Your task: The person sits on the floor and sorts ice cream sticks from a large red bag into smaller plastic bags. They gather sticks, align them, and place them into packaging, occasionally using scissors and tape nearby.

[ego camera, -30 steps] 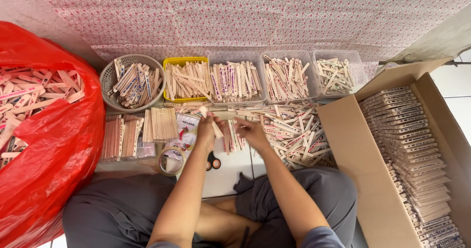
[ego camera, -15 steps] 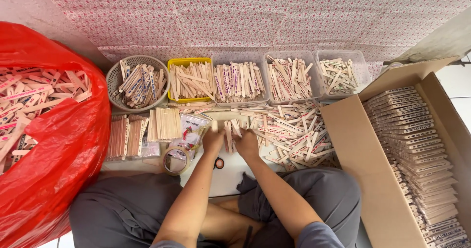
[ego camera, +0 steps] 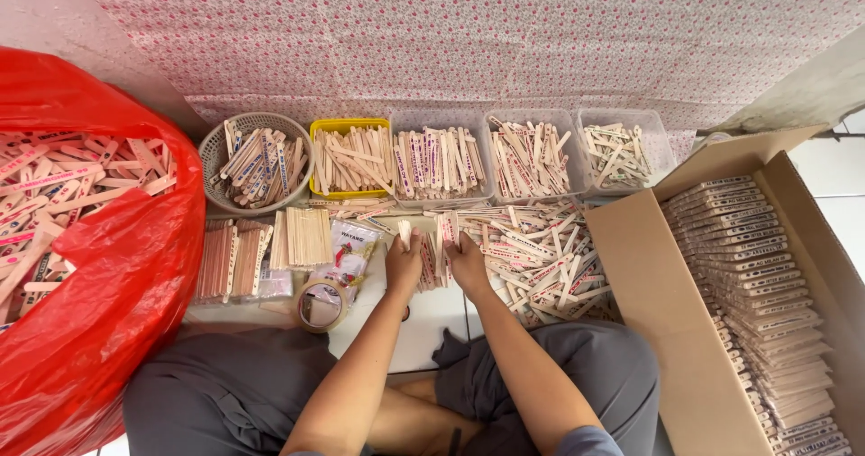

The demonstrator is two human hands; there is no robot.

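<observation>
I sit cross-legged on the floor over a loose heap of flat wooden sticks (ego camera: pixel 550 262). My left hand (ego camera: pixel 403 265) and my right hand (ego camera: pixel 467 262) press from both sides on a small bundle of sticks (ego camera: pixel 432 250) stood between them on the floor. Both hands are closed around that bundle. The heap spreads to the right of my right hand.
Along the wall stand a round grey basket (ego camera: pixel 216 154), a yellow tray (ego camera: pixel 350 124) and three clear tubs (ego camera: pixel 532 118), all holding sticks. A big red bag (ego camera: pixel 117 294) of sticks is left, an open cardboard box (ego camera: pixel 658 312) of stacked sticks right. Tape roll (ego camera: pixel 320 305), stacked bundles (ego camera: pixel 236 259).
Both hands have drawn down and together, squeezing the bundle of sticks upright on the floor. The view has shifted slightly.
</observation>
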